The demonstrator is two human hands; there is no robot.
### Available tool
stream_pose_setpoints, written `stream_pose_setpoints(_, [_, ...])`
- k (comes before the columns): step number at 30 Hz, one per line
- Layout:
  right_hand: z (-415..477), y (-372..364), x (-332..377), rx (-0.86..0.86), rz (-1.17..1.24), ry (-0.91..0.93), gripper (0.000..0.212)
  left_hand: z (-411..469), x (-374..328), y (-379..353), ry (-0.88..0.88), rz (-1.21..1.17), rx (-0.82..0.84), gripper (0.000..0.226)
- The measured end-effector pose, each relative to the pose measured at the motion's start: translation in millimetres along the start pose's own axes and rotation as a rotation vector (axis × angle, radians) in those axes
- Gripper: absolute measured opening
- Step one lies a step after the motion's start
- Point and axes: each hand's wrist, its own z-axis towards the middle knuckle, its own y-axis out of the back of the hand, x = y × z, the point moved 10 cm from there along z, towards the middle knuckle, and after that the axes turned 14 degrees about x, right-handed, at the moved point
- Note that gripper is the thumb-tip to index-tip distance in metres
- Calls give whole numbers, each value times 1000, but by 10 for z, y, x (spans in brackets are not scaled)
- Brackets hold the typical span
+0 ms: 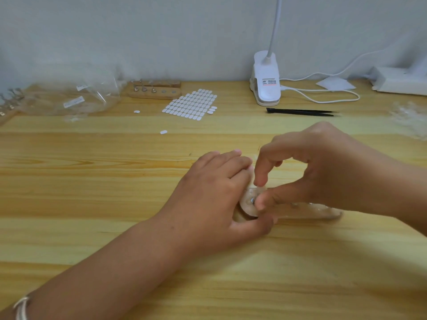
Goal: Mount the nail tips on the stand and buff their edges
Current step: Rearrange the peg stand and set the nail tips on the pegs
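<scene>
Your left forearm is reaching in from the near left, wearing a thin silver bangle (22, 306) at the wrist. Your left hand (215, 197) is curling round the left end of the pale wooden oblong stand (307, 212), thumb on its near side and fingers over its far side, holding it on the light wooden tabletop (115, 204). That stand is lying near the middle of the table and running right beneath your right hand (312, 172); its right part is blurred. Your right hand is arching over it, index fingertip and thumb pinching a small translucent piece (259, 189) at the stand's left end, just beside a small metal stud (252, 200). The piece is too blurred to name.

At the far left, a second wooden stand (154, 90) is sitting beside crumpled clear plastic bags (76, 98). A sheet of white oval pads (190, 103) is lying just right of it. Slim black tweezers (300, 112) are lying just near of a white clip-on lamp (265, 82).
</scene>
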Motion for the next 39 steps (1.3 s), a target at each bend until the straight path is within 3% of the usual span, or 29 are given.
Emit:
stream_pose_setpoints(22, [14,-105,67,50,-89,-2,22,-20,35,3,-14,-111,-49,58])
stream_pose_setpoints(28, [-16,103,-71,-29,-1,-9,17,-33,99,56,-4,-263,-108,76])
stream_pose_setpoints(35, [64,-122,-217,136,222,-66,11,-82,265,121,-12,-603,-227,21])
stream_pose_setpoints(39, [71,-152,-254,144,276,-98,10,-59,273,73,-23,-726,-195,13])
